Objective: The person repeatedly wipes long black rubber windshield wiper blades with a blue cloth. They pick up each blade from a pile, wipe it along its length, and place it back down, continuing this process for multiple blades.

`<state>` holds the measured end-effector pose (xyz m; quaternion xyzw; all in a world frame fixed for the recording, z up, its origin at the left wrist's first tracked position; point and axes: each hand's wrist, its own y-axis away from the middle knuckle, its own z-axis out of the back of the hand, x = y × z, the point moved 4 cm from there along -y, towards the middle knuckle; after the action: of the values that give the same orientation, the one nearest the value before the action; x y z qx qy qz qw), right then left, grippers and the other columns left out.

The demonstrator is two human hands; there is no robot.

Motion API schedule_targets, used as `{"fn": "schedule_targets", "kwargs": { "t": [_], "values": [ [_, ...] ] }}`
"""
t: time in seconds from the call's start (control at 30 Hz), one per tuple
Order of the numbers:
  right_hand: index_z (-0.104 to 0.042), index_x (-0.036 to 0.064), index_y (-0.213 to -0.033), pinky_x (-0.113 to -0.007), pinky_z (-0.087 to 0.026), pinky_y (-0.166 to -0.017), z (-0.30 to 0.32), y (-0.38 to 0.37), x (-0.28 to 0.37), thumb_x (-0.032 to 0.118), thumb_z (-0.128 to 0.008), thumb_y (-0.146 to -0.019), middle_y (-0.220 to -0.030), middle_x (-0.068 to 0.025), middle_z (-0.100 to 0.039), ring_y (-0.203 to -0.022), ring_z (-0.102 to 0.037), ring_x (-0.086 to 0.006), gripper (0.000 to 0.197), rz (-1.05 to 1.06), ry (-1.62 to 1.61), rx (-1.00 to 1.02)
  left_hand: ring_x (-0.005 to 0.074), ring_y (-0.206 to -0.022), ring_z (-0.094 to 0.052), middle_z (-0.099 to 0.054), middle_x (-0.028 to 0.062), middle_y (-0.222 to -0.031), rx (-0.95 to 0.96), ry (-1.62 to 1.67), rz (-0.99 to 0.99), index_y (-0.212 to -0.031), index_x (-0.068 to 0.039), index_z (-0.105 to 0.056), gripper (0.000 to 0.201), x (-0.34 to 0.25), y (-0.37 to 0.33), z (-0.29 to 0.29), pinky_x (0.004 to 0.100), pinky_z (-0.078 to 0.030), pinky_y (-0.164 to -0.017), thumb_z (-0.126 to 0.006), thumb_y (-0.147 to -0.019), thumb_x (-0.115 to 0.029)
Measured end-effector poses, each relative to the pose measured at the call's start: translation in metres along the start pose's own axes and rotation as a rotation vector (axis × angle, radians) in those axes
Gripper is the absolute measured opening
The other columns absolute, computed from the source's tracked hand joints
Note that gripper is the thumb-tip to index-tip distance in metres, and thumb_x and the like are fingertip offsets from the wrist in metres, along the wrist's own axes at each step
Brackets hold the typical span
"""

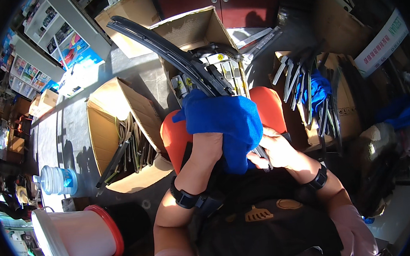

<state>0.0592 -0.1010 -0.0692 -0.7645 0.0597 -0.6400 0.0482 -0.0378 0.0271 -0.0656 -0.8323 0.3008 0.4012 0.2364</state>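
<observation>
A bundle of long black wiper blades (160,42) slants from my lap up to the far left, over an open carton. A blue cloth (221,117) is wrapped round its near part. My left hand (209,142) grips the cloth from the left, its fingers mostly covered by the fabric. Below the cloth's right side, my right hand (275,150) is closed on the near end of the blades, thumb and fingers pinched round it. How many blades are in the bundle is hard to tell.
Ahead is an open carton (187,30) of small boxes. Another carton (109,104) at left holds used-looking strips; at right, wiper blades and a blue cloth lie on a carton (346,112). A white bucket (81,236) and a water bottle (57,180) stand at left. Orange-red rounded shapes flank the cloth.
</observation>
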Motion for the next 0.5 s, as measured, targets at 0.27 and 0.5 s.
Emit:
{"fn": "schedule_targets", "kwargs": {
  "t": [0.27, 0.5],
  "values": [
    [-0.06, -0.0001, -0.111, -0.023, -0.047, -0.072, 0.059, -0.036, 0.042, 0.028, -0.046, -0.098, -0.085, -0.0025, -0.063, -0.077, -0.058, -0.0099, 0.034, 0.071, -0.093, -0.354, 0.0144, -0.092, -0.06, -0.062, 0.0038, -0.101, 0.121, -0.205, -0.006, -0.109, -0.006, -0.056, 0.03, -0.027, -0.011, -0.001, 0.029, -0.049, -0.081, -0.066, -0.086, -0.022],
    [-0.062, 0.0024, -0.085, -0.021, -0.048, -0.062, 0.038, -0.109, 0.094, 0.029, -0.061, -0.09, -0.076, -0.0042, -0.066, -0.065, -0.058, -0.0068, 0.027, 0.158, -0.098, -0.245, 0.0162, -0.096, -0.057, -0.058, 0.0052, -0.102, 0.27, -0.564, -0.036, -0.107, -0.006, -0.056, 0.03, -0.019, -0.007, -0.048, 0.0318, -0.045, -0.085, -0.067, -0.082, -0.017]
  ]
}}
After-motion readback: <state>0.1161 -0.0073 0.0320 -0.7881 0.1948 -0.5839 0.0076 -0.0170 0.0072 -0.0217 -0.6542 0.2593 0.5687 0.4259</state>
